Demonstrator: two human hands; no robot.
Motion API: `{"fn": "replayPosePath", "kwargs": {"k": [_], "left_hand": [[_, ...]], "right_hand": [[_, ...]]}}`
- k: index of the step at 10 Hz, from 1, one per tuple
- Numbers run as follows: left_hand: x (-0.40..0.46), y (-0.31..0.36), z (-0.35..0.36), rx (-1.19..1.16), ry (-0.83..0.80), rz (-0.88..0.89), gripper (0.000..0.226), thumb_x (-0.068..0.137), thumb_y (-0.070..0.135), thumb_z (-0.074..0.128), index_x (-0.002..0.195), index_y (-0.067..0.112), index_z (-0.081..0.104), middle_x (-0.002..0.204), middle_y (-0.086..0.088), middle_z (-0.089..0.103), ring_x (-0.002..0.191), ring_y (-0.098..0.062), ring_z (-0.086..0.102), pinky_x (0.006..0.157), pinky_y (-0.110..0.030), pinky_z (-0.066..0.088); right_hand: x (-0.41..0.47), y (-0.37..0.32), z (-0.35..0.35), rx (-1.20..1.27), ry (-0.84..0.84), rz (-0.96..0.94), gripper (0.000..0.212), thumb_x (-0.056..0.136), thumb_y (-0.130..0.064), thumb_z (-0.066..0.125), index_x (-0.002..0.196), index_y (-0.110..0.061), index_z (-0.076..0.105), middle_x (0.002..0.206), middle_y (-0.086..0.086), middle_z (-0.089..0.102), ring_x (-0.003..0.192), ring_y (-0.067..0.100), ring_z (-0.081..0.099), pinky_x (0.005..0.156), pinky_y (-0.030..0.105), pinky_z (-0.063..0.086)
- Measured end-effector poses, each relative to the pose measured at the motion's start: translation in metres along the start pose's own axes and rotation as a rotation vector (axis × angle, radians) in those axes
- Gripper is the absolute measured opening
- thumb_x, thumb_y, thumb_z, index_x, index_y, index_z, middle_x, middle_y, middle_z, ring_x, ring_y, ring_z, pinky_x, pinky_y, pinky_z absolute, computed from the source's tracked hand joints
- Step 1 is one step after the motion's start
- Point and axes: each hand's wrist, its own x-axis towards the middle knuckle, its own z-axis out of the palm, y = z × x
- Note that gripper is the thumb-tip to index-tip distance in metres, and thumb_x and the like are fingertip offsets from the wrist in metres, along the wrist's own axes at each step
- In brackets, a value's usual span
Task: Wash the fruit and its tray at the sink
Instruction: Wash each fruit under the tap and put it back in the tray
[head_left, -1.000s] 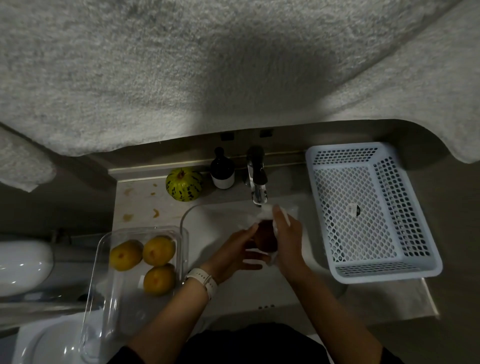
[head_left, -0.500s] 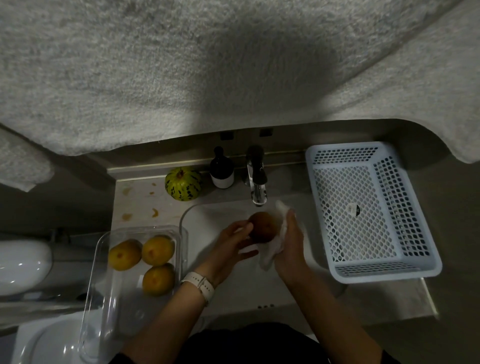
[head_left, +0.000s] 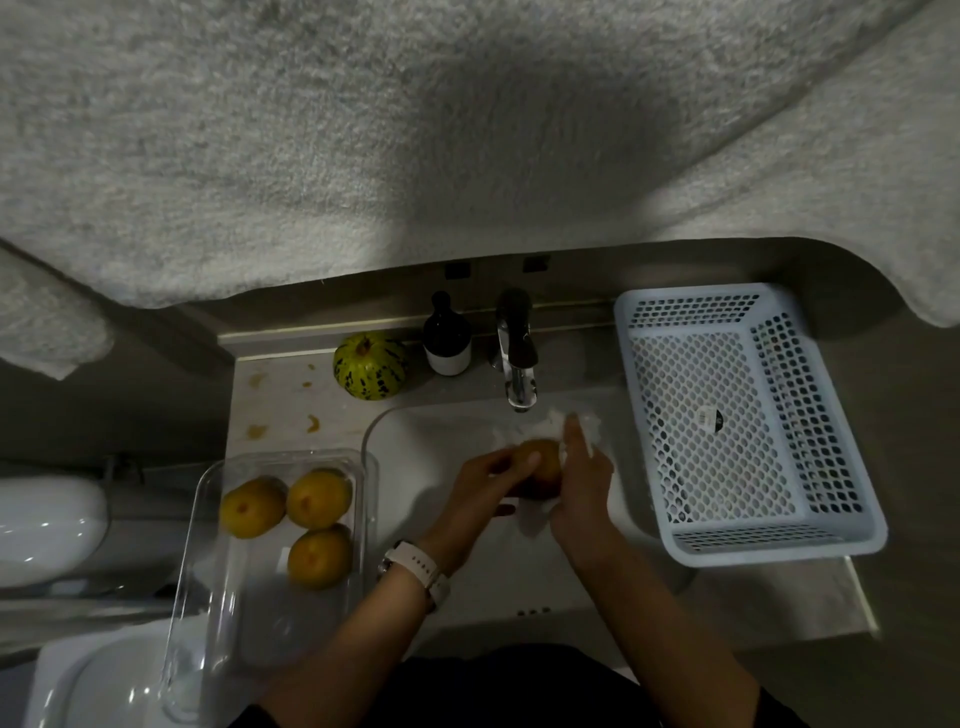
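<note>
One fruit is held over the sink under the tap, gripped by left hand and right hand, white wrap included. Three remain in the tray at the bench's left edge. Step judged: unwrapping/rinsing; next, wrap off, fruit set down.

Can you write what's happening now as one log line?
step: washing fruit | both hands hold fruit under faucet | tray: three fruits wait

Bare forearms reach from dark sleeves at the near edge. A pale watch with a light strap circles the left wrist; dark clothing shows between the arms.
</note>
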Motion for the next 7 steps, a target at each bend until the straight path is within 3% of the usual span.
{"fn": "replayPosePath", "kwargs": {"k": [1, 2, 3, 4, 5, 6, 7], "left_hand": [[0.002, 0.002, 0.002, -0.037, 0.003, -0.018, 0.058, 0.078, 0.058, 0.067, 0.124, 0.024, 0.063, 0.114, 0.003, 0.071, 0.103, -0.013, 0.068, 0.083, -0.028, 0.050], [0.007, 0.002, -0.001, -0.118, 0.022, -0.055, 0.056, 0.072, 0.053, 0.074, 0.121, 0.027, 0.064, 0.116, 0.003, 0.070, 0.102, -0.013, 0.068, 0.081, -0.027, 0.051], [0.011, -0.006, -0.013, -0.403, 0.006, -0.146, 0.050, 0.071, 0.037, 0.079, 0.116, 0.020, 0.064, 0.115, -0.006, 0.069, 0.101, -0.023, 0.069, 0.084, -0.038, 0.055], [0.013, -0.014, -0.022, -0.680, -0.024, -0.235, 0.045, 0.076, 0.025, 0.076, 0.116, 0.011, 0.063, 0.116, -0.016, 0.067, 0.102, -0.032, 0.069, 0.085, -0.047, 0.056], [0.014, -0.021, -0.024, -0.830, 0.012, -0.332, 0.046, 0.076, 0.018, 0.070, 0.118, 0.004, 0.059, 0.113, -0.022, 0.065, 0.092, -0.036, 0.071, 0.075, -0.044, 0.058], [0.016, -0.028, -0.024, -0.921, -0.003, -0.367, 0.047, 0.080, 0.016, 0.066, 0.124, 0.003, 0.056, 0.110, -0.024, 0.069, 0.099, -0.040, 0.069, 0.075, -0.044, 0.058], [0.020, -0.032, -0.025, -0.915, -0.002, -0.379, 0.051, 0.082, 0.017, 0.065, 0.131, 0.003, 0.053, 0.132, -0.026, 0.056, 0.117, -0.043, 0.059, 0.082, -0.046, 0.056]], "right_hand": [[0.000, 0.001, 0.001, -0.011, -0.021, -0.071, 0.022, 0.090, -0.042, 0.061, 0.087, -0.020, 0.066, 0.085, 0.004, 0.070, 0.066, 0.011, 0.070, 0.049, 0.022, 0.052], [0.002, -0.005, -0.006, 0.018, -0.110, -0.014, 0.027, 0.096, -0.041, 0.053, 0.099, -0.017, 0.066, 0.094, 0.008, 0.069, 0.081, 0.019, 0.071, 0.067, 0.034, 0.059], [0.011, -0.016, -0.027, 0.002, -0.299, -0.028, 0.032, 0.102, -0.005, 0.039, 0.105, -0.034, 0.053, 0.099, -0.006, 0.061, 0.083, -0.005, 0.066, 0.072, 0.016, 0.055], [0.018, -0.028, -0.044, -0.120, -0.346, -0.074, 0.048, 0.098, 0.007, 0.037, 0.115, -0.037, 0.046, 0.113, -0.009, 0.057, 0.101, 0.003, 0.062, 0.091, 0.030, 0.054], [0.026, -0.045, -0.052, -0.073, -0.343, -0.094, 0.037, 0.101, -0.004, 0.037, 0.119, -0.034, 0.049, 0.107, -0.015, 0.065, 0.094, 0.001, 0.067, 0.081, 0.025, 0.057], [0.031, -0.068, -0.059, 0.240, -0.391, 0.010, 0.028, 0.098, -0.038, 0.047, 0.119, -0.023, 0.058, 0.112, 0.000, 0.068, 0.100, 0.012, 0.068, 0.087, 0.031, 0.056], [0.039, -0.098, -0.063, 0.421, -0.451, 0.103, 0.043, 0.098, -0.043, 0.043, 0.123, -0.012, 0.060, 0.119, 0.011, 0.063, 0.112, 0.022, 0.059, 0.102, 0.036, 0.044]]}}
